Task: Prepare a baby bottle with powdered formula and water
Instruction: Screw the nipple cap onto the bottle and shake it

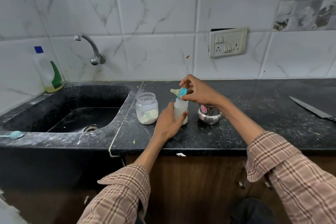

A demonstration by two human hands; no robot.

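Two hands work at the middle of the frame, both in rolled plaid sleeves. One baby bottle (180, 110) stands upright on the black speckled counter (254, 132), a translucent cylinder with milky white liquid in it; the left hand (168, 123) wraps it from the left, fingers and thumb curled round its body. Just above the bottle's open neck the right hand (197, 92) pinches one teal screw ring (182, 93) between thumb and fingertips, the ring tilted on its side with its pale rubber nipple (174, 91) pointing toward the left of the frame. One clear, round plastic jar (147, 108) stands lidless just left of the bottle, apart from it, about a third full of cream powder with something pale green half buried in it; I cannot tell what. One small steel pot (209, 114), shiny and round-bellied with a red label, sits just right of the bottle, partly behind the right wrist; its contents do not show. One light blue plastic scoop (13, 135) lies on the dusty front rim of the black stone sink (63, 109) at the far left. One curved metal tap (91, 48) comes out of the marble-veined wall tiles above the sink. One tall clear dish soap bottle (47, 70) with a blue cap and green label stands at the sink's back left corner, a little yellowish liquid at its bottom. One long knife (312, 108) lies flat at the right edge of the frame. One switch plate (228, 42) hangs on the wall at upper right.
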